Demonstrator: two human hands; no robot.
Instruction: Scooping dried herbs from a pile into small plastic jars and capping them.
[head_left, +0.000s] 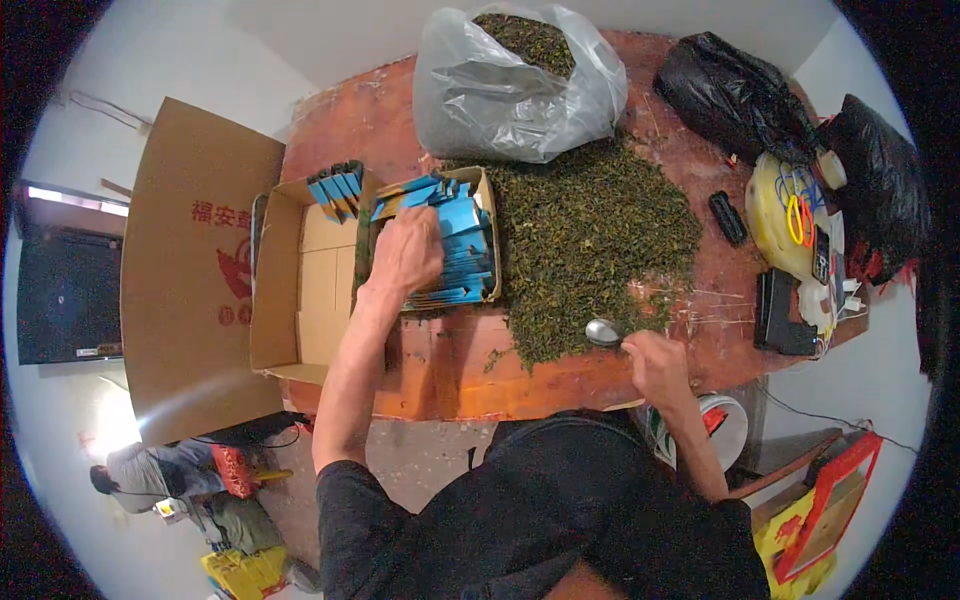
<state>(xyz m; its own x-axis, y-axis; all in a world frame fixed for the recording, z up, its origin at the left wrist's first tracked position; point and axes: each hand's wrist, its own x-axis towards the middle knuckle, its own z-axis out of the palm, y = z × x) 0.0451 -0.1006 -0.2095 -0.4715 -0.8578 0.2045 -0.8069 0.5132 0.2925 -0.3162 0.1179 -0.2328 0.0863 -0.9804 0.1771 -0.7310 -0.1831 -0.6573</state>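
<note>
My left hand (411, 249) reaches into a cardboard box (489, 180) packed with blue packets (461, 244). Its fingertips are among the packets near the far side. My knuckles cover them, so a grip on one cannot be made out. A metal spoon (602, 331) is held by its handle in my right hand (657, 367). The spoon's bowl is over the near edge of a spread of dried tea leaves (600, 225), which lies on a red wooden table (442, 360). Left of the packed box, another cardboard box (328, 292) has a few blue packets (336, 191) standing at its far end.
A clear plastic bag (480, 105) of leaves stands behind the spread. Black plastic bags (735, 94), scissors (799, 220) and a black case (775, 309) occupy the right side. A large carton (195, 285) flanks the left. On the floor are a white bucket (731, 431) and, lower left, a person (150, 476).
</note>
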